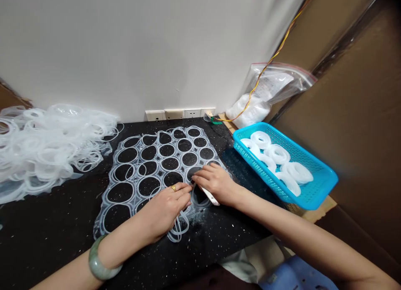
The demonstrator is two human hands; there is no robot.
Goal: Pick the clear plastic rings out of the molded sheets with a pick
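A sheet of translucent rubbery rings (134, 184), laid out in rows and joined by thin webbing, lies flat on the black speckled table. My left hand (169, 206) is closed at the sheet's near side, with a few loose translucent rings (180, 231) hanging from under its fingers. Close beside it, my right hand (216, 181) grips a slim white tool (210, 197), its tip hidden by my fingers. Both hands' fingertips meet over a ring near the sheet's right edge. What exactly the fingertips pinch is hidden.
A large heap of translucent ring scraps (46, 148) covers the table's left. At right stands a blue basket (322, 177) holding several bundles of white rings (278, 154). Behind it sit plastic bags (253, 106) and a yellow-red cable (260, 75). Wall sockets (175, 114) line the back.
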